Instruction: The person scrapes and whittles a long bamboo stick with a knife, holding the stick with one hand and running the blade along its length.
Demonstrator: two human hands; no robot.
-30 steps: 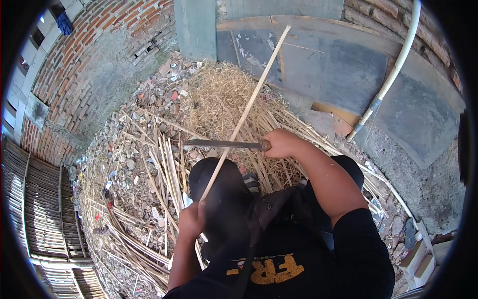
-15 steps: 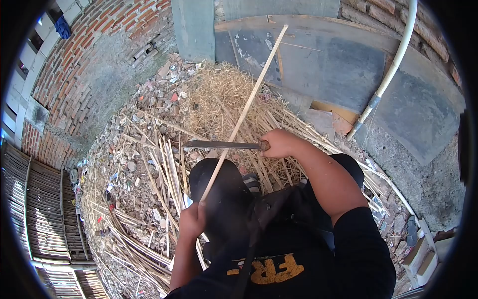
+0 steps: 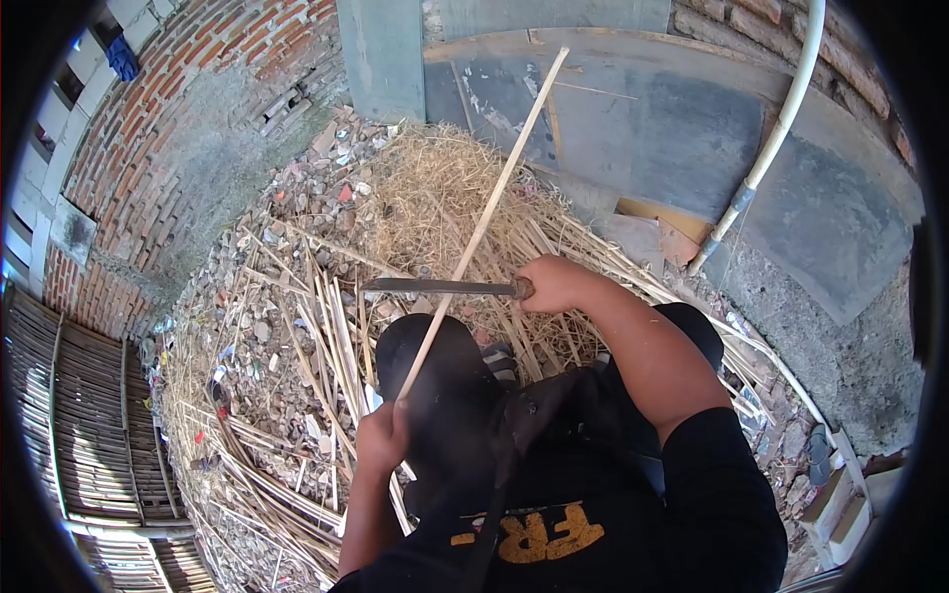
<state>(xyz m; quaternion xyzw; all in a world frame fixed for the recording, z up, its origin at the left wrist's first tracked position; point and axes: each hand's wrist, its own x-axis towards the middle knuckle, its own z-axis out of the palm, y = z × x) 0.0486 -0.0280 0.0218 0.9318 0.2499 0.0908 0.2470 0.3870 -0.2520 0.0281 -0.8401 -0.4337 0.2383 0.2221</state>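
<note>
My left hand (image 3: 382, 438) is closed around the lower end of a long, pale bamboo strip (image 3: 491, 203). The strip slants up and away to the right, past my knee. In my right hand (image 3: 556, 284) is the handle of a machete (image 3: 440, 286), its dark blade pointing left. The blade lies across the strip a little above my knee and appears to touch it. My fingers hide most of the handle and the strip's near end.
Fine shavings (image 3: 435, 188) are heaped ahead of my knees. Split bamboo strips (image 3: 331, 336) lie over stony rubble (image 3: 262, 326) on the left. Grey panels (image 3: 682, 128) lean at the back, with a white pipe (image 3: 786, 124) on the right. A woven bamboo wall (image 3: 94, 415) stands left.
Almost nothing differs. Both hands, the strip and the machete keep the same positions; the view has shifted very slightly.
</note>
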